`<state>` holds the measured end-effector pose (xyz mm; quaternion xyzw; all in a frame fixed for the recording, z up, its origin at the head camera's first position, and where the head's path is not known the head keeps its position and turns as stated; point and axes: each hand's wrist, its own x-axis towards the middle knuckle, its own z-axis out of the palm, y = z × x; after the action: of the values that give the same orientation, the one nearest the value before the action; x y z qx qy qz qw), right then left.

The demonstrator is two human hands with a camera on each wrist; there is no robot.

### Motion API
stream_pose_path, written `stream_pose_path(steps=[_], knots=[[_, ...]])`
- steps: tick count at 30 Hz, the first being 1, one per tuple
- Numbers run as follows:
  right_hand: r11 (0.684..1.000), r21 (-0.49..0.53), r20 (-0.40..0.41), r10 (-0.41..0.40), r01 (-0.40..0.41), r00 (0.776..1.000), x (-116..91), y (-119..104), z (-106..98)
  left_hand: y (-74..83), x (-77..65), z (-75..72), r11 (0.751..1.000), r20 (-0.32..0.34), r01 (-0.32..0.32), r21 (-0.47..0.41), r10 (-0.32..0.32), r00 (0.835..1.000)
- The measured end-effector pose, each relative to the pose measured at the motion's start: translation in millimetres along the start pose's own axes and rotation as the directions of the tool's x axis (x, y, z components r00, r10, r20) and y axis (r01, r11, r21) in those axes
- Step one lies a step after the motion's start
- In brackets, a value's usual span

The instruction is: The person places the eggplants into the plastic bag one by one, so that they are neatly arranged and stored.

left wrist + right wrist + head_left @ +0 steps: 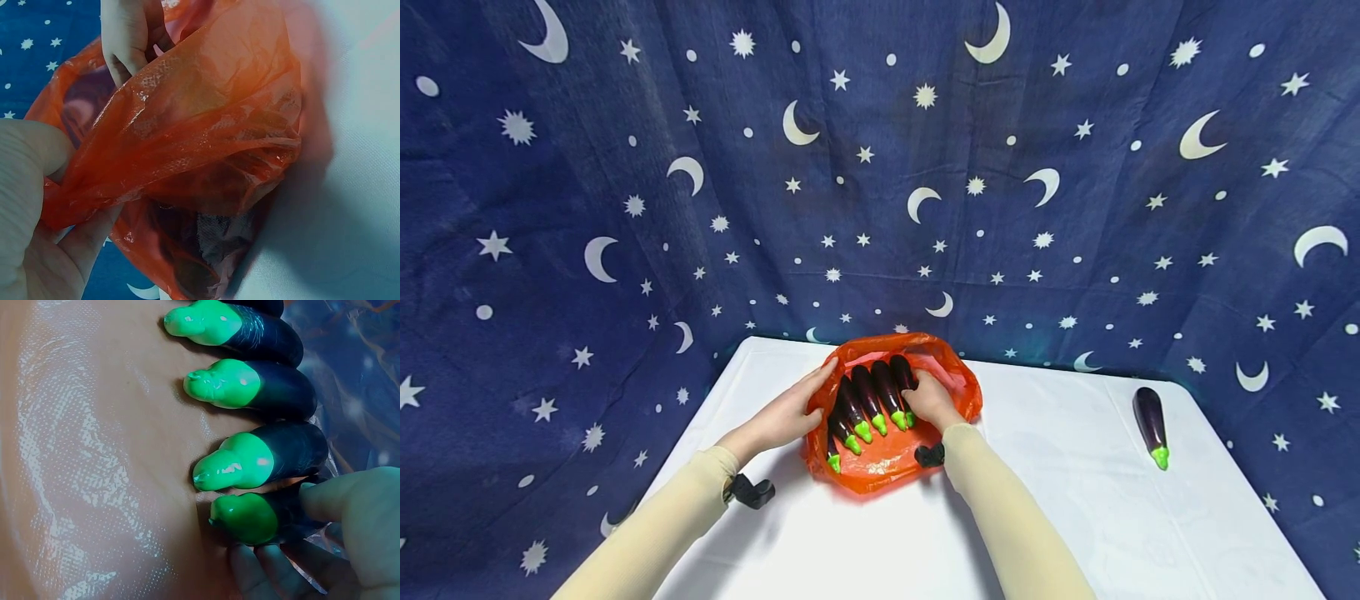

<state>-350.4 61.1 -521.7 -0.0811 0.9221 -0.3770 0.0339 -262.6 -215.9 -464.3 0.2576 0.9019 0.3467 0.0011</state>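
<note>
An orange plastic bag (880, 467) lies with its mouth spread wide on the white table. Inside it, several dark eggplants (867, 392) with green caps lie side by side in a row. My left hand (786, 417) holds the bag's left rim, the plastic pinched between thumb and fingers in the left wrist view. My right hand (934, 402) reaches into the bag and grips the rightmost eggplant (245, 519). In the right wrist view its thumb lies on top and the fingers curl underneath. Part of that eggplant's body is hidden by the hand.
Another eggplant (1150, 421) lies apart on the right side of the white table (1060, 500). A dark blue curtain (865, 208) with white moons and stars hangs behind the table and along its sides. Black straps (752, 492) sit at the wrists.
</note>
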Motion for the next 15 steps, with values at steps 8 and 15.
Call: stream_pose_path(steps=[8, 15], knots=[[0.999, -0.023, 0.014, -0.033, 0.034, 0.999, -3.4, 0.0, -4.6, 0.4, 0.4, 0.0, 1.0, 0.005, 0.005, 0.004, -0.005, 1.0], [0.992, -0.059, 0.051, -0.105, 0.108, 0.993, -12.7, -0.9, -13.8, 1.7, 0.5, 0.2, 1.0, 0.0, 0.0, 0.002, 0.0, 1.0]])
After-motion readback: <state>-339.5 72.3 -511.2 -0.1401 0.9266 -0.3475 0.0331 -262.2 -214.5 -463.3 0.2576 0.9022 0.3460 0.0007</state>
